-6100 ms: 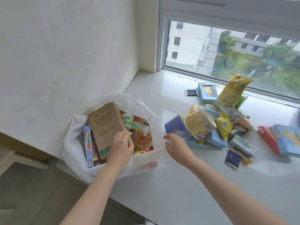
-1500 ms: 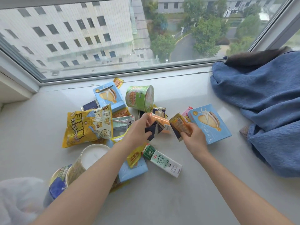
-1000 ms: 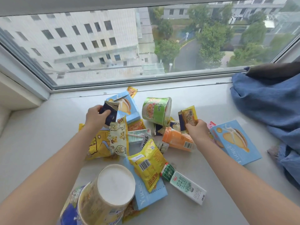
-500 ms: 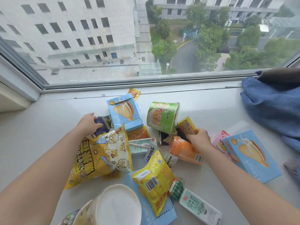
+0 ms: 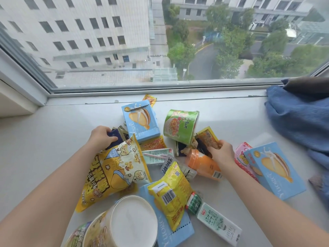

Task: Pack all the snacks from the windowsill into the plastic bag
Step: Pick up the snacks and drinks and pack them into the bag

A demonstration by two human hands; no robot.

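Observation:
A heap of snacks lies on the white windowsill [image 5: 53,139]. My left hand [image 5: 102,137] grips dark navy packets [image 5: 115,137] behind a big yellow popcorn bag [image 5: 110,173]. My right hand [image 5: 221,152] holds a yellow-edged snack packet [image 5: 207,137] beside a green noodle cup [image 5: 179,126] on its side and above an orange bottle [image 5: 203,164]. A blue biscuit box [image 5: 140,120] stands behind, another blue box [image 5: 274,168] lies right. A small yellow bag [image 5: 170,191], a milk carton [image 5: 215,221] and a paper cup [image 5: 131,223] lie near. The plastic bag is out of view.
A blue cloth [image 5: 302,118] is bunched at the sill's right end. The window frame [image 5: 160,90] runs along the back, with a wall corner at the far left. A pink packet [image 5: 242,157] lies between the orange bottle and the right blue box.
My left hand let go of the orange item and reached left to the navy packets, then lowered them behind the popcorn bag. My right hand moved its packet toward the green cup.

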